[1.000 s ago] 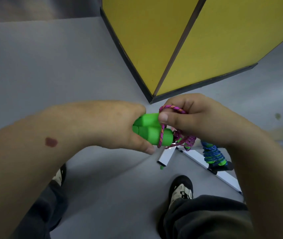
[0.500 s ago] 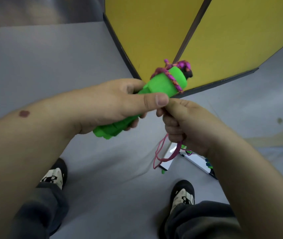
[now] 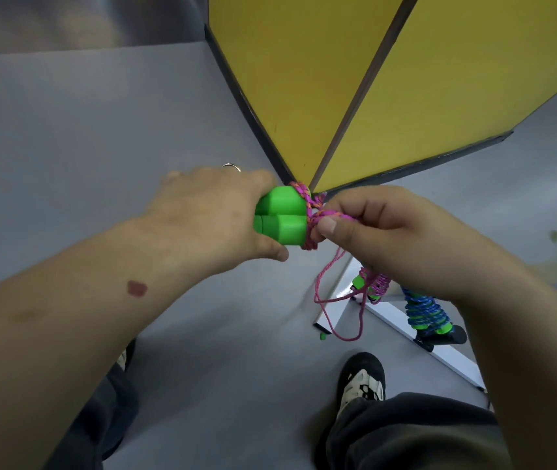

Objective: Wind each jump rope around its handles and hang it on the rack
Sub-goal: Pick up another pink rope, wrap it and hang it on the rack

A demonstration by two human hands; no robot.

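Observation:
My left hand grips two bright green handles held side by side, their ends pointing right. A pink braided rope is wound a few turns around those ends. My right hand pinches the rope between thumb and forefinger right beside the handles. A loose loop of the same pink rope hangs below my right hand. Lower right, a wound pink rope with green handles and a wound blue rope hang at a white rack.
Two yellow panels with dark edges stand on the grey floor straight ahead. My shoes and dark trouser legs show at the bottom. A small green piece lies by the rack's foot.
The handles dropped from tilted-up to level in my left hand. My right hand rose from below them to their rope-wrapped ends, carrying the rope around.

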